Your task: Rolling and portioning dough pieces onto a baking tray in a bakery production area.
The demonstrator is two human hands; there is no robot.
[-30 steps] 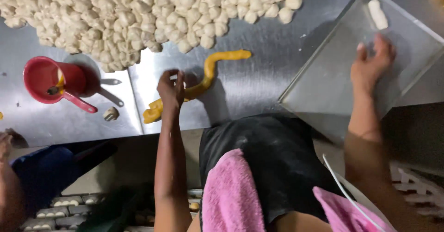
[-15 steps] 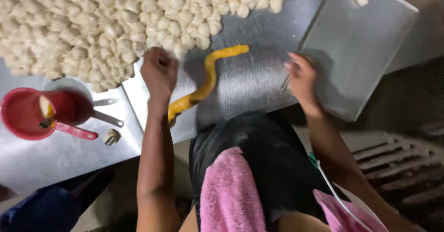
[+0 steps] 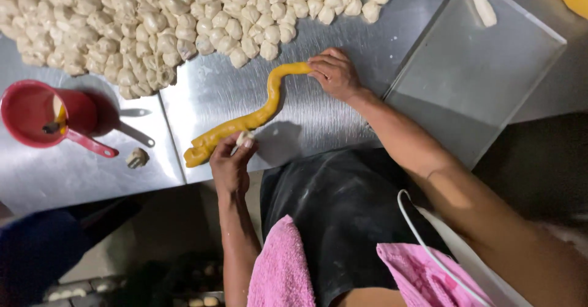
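fingers (image 3: 326, 69) of the right hand (image 3: 335, 74) curl over the far end of the yellow dough rope (image 3: 248, 121), gripping it; the left hand (image 3: 231, 164) pinches a small pale dough piece (image 3: 243, 138) just beside the rope's near end, by the table's near edge. steel table (image 3: 318, 120) carries everything. pile of white dough pieces (image 3: 159, 22) covers its far left part. clear tray (image 3: 484, 80) lies at the right edge, a single white piece (image 3: 484, 7) in its far corner. red cup (image 3: 33, 111) with a handle stands at the left edge, a small dough lump (image 3: 137, 157) near it. the rope snakes across the table's middle, between the two hands.
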